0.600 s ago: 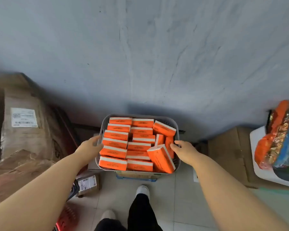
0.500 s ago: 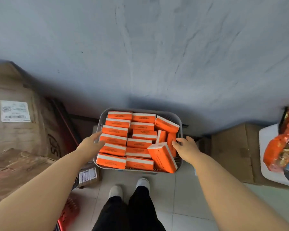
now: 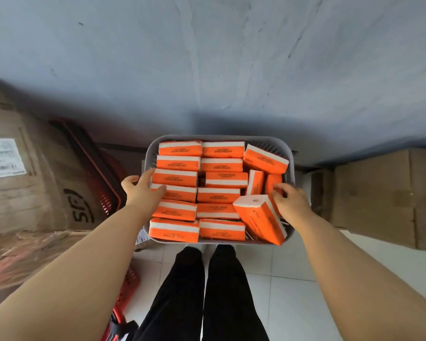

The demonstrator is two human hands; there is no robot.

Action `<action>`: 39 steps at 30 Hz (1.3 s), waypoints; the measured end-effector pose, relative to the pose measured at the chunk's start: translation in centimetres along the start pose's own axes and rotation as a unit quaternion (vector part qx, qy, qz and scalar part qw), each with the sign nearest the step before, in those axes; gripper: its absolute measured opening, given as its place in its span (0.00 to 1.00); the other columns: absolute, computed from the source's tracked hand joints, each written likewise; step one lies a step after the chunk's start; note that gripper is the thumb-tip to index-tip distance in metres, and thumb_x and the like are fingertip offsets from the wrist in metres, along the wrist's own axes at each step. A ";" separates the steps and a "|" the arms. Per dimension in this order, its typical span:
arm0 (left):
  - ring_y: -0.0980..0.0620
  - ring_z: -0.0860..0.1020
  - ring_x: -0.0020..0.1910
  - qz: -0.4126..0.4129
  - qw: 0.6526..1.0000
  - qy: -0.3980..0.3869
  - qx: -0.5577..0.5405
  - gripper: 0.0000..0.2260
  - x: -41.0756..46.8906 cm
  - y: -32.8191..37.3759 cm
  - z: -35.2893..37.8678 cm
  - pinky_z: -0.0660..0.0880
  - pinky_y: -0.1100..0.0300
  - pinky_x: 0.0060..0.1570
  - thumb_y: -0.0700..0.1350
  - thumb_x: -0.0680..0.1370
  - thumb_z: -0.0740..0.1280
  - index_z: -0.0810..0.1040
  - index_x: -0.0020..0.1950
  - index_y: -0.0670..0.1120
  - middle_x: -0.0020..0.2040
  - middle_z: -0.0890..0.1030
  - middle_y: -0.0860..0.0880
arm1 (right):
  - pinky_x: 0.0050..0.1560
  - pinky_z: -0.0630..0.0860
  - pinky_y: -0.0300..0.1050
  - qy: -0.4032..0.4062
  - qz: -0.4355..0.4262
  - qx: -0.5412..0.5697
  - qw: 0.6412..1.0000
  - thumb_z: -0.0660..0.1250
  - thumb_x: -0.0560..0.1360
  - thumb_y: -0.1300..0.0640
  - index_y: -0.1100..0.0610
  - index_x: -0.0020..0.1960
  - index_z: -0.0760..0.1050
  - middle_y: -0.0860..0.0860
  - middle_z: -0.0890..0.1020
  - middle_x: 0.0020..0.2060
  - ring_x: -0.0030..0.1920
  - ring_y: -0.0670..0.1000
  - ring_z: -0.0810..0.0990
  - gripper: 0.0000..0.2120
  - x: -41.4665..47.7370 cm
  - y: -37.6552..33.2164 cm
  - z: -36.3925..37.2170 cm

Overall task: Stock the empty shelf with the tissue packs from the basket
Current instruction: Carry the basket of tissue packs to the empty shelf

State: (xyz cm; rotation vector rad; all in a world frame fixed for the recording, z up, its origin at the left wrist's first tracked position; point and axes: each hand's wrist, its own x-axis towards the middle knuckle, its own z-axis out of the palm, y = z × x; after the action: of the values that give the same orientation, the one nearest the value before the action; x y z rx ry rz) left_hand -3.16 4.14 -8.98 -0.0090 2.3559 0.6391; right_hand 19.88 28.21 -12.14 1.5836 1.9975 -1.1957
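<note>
Nearest, both hands had left the basket's rim and come inward; the left hand (image 3: 143, 190) lay with straight, spread fingers across the tissue packs (image 3: 175, 178) at centre-left; the right hand (image 3: 290, 203) curled its fingers onto an upright pack (image 3: 272, 179), though I could not tell whether it gripped; the packs filled the grey basket (image 3: 221, 138); unloading seemed about to begin; no shelf showed.

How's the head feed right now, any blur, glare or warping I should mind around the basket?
Head view, centre: sharp, the print on the tissue packs in the basket reads. Head view, edges: wide-angle warp stretches the forearms, and the wrapped cartons at lower left smear. Head view, wall: a soft shadow behind the basket, no glare.
</note>
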 end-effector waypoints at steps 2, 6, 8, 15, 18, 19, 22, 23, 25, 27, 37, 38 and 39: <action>0.42 0.71 0.61 -0.009 0.999 -0.047 0.003 0.25 0.1 -0.1 -0.4 0.70 0.46 0.61 0.48 0.78 0.64 0.60 0.73 0.59 0.69 0.61 0.44 | 0.54 0.75 0.51 -0.005 0.002 0.012 1.000 0.59 0.77 0.44 0.43 0.66 0.66 0.53 0.70 0.64 0.56 0.54 0.76 0.18 -0.4 -0.4 0.1; 0.46 0.75 0.56 0.021 0.992 -0.122 0.010 0.26 -0.8 0.6 -1.9 0.74 0.50 0.54 0.47 0.77 0.66 0.61 0.73 0.58 0.66 0.71 0.45 | 0.41 0.72 0.41 -0.015 0.018 0.066 0.998 0.61 0.77 0.48 0.43 0.68 0.65 0.50 0.74 0.62 0.50 0.48 0.75 0.20 -2.5 -0.3 -0.8; 0.48 0.75 0.52 0.047 0.989 -0.141 0.021 0.24 -1.7 1.3 -2.3 0.74 0.54 0.51 0.47 0.77 0.67 0.65 0.71 0.58 0.66 0.73 0.45 | 0.39 0.71 0.40 -0.001 0.019 0.077 0.997 0.62 0.77 0.48 0.43 0.66 0.66 0.49 0.76 0.59 0.46 0.45 0.74 0.18 -4.6 0.5 -1.6; 0.46 0.79 0.50 0.138 0.950 -0.272 0.072 0.21 -7.3 6.9 -0.7 0.79 0.50 0.48 0.47 0.76 0.67 0.67 0.68 0.58 0.62 0.74 0.45 | 0.63 0.72 0.53 0.056 0.106 0.139 0.983 0.60 0.77 0.45 0.44 0.70 0.64 0.52 0.72 0.67 0.63 0.56 0.73 0.22 -15.3 7.4 -5.6; 0.45 0.79 0.48 0.193 0.919 -0.313 0.138 0.21 -11.0 9.4 2.0 0.79 0.49 0.47 0.48 0.77 0.67 0.67 0.68 0.57 0.60 0.75 0.45 | 0.66 0.69 0.52 0.091 0.140 0.191 0.967 0.62 0.77 0.47 0.44 0.72 0.62 0.54 0.69 0.70 0.66 0.58 0.72 0.25 -20.8 11.9 -6.2; 0.46 0.79 0.48 0.218 0.907 -0.321 0.165 0.21 -12.6 10.1 3.1 0.79 0.50 0.47 0.48 0.77 0.67 0.67 0.68 0.57 0.60 0.75 0.44 | 0.67 0.69 0.53 0.109 0.152 0.218 0.958 0.63 0.76 0.48 0.44 0.73 0.62 0.55 0.69 0.70 0.66 0.58 0.72 0.26 -22.9 13.7 -6.3; 0.47 0.78 0.46 0.283 0.866 -0.342 0.230 0.20 -17.6 11.9 6.7 0.78 0.50 0.49 0.48 0.77 0.66 0.67 0.68 0.58 0.60 0.74 0.44 | 0.67 0.69 0.54 0.154 0.179 0.296 0.926 0.66 0.75 0.49 0.44 0.72 0.62 0.55 0.71 0.68 0.64 0.57 0.73 0.28 -28.7 18.2 -6.0; 0.48 0.77 0.46 0.304 0.849 -0.352 0.250 0.20 -19.8 12.5 8.3 0.77 0.50 0.49 0.48 0.77 0.66 0.67 0.68 0.58 0.61 0.75 0.45 | 0.67 0.69 0.54 0.172 0.192 0.321 0.911 0.67 0.74 0.49 0.44 0.72 0.63 0.55 0.72 0.67 0.63 0.57 0.74 0.28 -30.9 20.1 -5.7; 0.47 0.76 0.49 0.344 0.817 -0.365 0.286 0.21 -24.4 13.3 11.6 0.74 0.48 0.54 0.46 0.77 0.66 0.68 0.69 0.56 0.62 0.75 0.44 | 0.66 0.71 0.53 0.206 0.213 0.362 0.884 0.68 0.74 0.51 0.44 0.72 0.64 0.55 0.74 0.65 0.62 0.56 0.75 0.29 -35.2 24.0 -5.1; 0.42 0.76 0.55 0.370 0.793 -0.383 0.297 0.21 -28.8 13.9 14.9 0.73 0.46 0.59 0.42 0.76 0.67 0.69 0.69 0.52 0.62 0.75 0.42 | 0.65 0.71 0.53 0.229 0.226 0.401 0.858 0.69 0.73 0.54 0.47 0.72 0.65 0.55 0.75 0.65 0.61 0.56 0.76 0.29 -38.9 27.9 -4.2; 0.44 0.81 0.46 0.400 0.697 -0.482 0.349 0.11 -54.5 8.6 33.3 0.76 0.51 0.51 0.38 0.75 0.67 0.78 0.57 0.47 0.47 0.82 0.45 | 0.56 0.76 0.48 0.325 0.300 0.543 0.714 0.72 0.70 0.51 0.46 0.55 0.75 0.53 0.81 0.54 0.51 0.53 0.80 0.15 -57.6 47.6 0.9; 0.44 0.81 0.46 0.403 0.683 -0.490 0.363 0.10 -56.9 7.7 34.9 0.77 0.51 0.51 0.39 0.75 0.67 0.79 0.55 0.49 0.47 0.82 0.45 | 0.56 0.76 0.49 0.329 0.314 0.553 0.698 0.72 0.68 0.48 0.47 0.56 0.75 0.53 0.81 0.53 0.51 0.53 0.80 0.17 -59.3 49.4 1.2; 0.45 0.81 0.46 0.407 0.671 -0.492 0.377 0.09 -59.2 6.8 36.4 0.77 0.52 0.48 0.41 0.76 0.66 0.79 0.54 0.50 0.47 0.82 0.46 | 0.56 0.77 0.51 0.334 0.326 0.562 0.683 0.72 0.65 0.46 0.47 0.56 0.76 0.52 0.81 0.52 0.51 0.53 0.81 0.20 -60.9 51.2 1.4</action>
State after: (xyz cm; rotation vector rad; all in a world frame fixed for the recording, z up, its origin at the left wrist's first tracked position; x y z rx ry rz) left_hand 63.50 16.83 7.61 1.4447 1.2480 -0.0822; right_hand 86.49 -10.23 8.38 3.2911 0.4545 -1.7330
